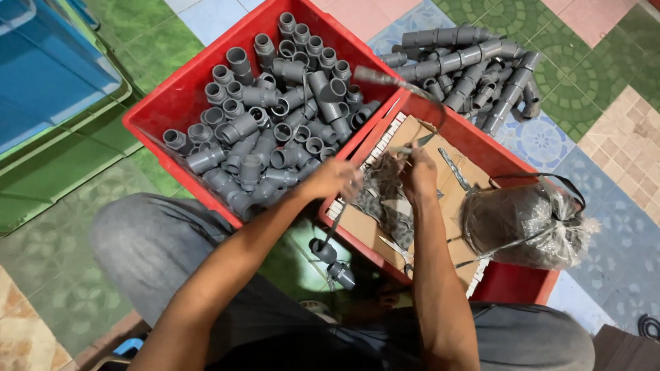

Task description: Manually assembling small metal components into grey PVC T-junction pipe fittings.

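Tying a clear bag of grey fittings (385, 196) with both hands over two red crates.
I see my left hand (335, 180) and right hand (416, 172) pinching its plastic strap (399, 86) closed; one tied bag (526, 223) lies beside, two loose fittings (331, 262) by the crate (168, 103) edge, little free room between.

Two bare hands showed, a left hand (335, 180) and a right hand (416, 172). There were two red plastic crates (180, 96), one knotted clear plastic bag of grey parts (524, 223), one flat brown cardboard sheet (412, 137), and grey plastic pipe fittings (271, 130) too many to count.
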